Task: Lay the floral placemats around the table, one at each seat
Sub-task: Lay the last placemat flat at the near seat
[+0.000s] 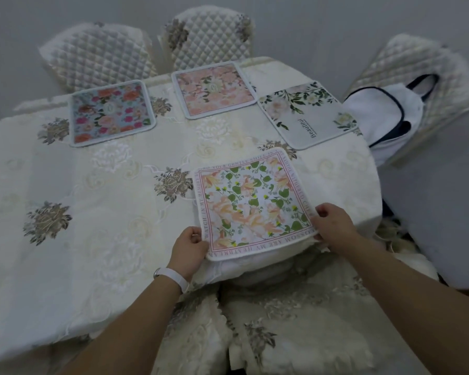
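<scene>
Mat (255, 204) with the lettered border lay at the near side of the table (106, 185), its front edge at or just over the rim (I could not tell which). Your left hand (190, 246) pinched the near left corner and your right hand (333, 226) pinched the right corner. The hands were well apart, with the mat flat between them.

The weak point was that edge. Released while overhanging, the mat could tip off toward the seat below. The cloth (255, 269) looked loose and rucked there, so a push to square the mat could drag it into folds. The mat also sat skewed to the table's side and, in my judgement, wanted a turn before release.

Farther off, the blue mat (111, 113), pink mat (213, 89) and white mat (306, 115) lay flat; a tugged cloth could shift all three.
</scene>
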Motion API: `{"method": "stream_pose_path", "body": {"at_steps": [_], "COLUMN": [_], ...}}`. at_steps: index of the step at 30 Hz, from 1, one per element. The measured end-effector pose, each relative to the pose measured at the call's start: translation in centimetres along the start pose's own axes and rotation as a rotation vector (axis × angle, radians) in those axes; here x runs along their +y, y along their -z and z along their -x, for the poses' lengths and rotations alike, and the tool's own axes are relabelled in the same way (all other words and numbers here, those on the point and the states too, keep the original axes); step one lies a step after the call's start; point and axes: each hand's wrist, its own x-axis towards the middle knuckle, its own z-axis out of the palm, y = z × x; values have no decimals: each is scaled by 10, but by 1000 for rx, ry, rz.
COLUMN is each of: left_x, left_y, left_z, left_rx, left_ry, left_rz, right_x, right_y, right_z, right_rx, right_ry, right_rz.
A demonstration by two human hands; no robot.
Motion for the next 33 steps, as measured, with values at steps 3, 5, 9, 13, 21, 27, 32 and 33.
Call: {"method": "stream_pose_path", "body": {"at_steps": [3, 5, 9, 13, 21, 27, 32, 33], "left_x": [5, 7, 7, 5, -11, -18, -23, -25], "left_y": [-17, -29, -55, -78, -99, -110, -109, -110], "left_z": [8, 11, 9, 7, 5, 11, 18, 18], "left_rx": [-17, -9, 46, 123, 262, 331, 418, 415], "left_ry": [-3, 7, 6, 19, 98, 79, 85, 82], "left_rz": [13, 13, -15, -75, -143, -178, -195, -190], "right_x": [10, 16, 26, 43, 72, 78, 79, 80], "right_y": [15, 24, 33, 34, 27, 29, 30, 29], "right_z": [-3, -10, -30, -52, -83, -90, -90, -91], "right_rx": [15, 25, 12, -36, -167, -229, -294, -295], "right_ry": [14, 38, 65, 36, 41, 91, 164, 179], "right_rz": [40, 93, 97, 57, 80, 104, 197, 201]}}
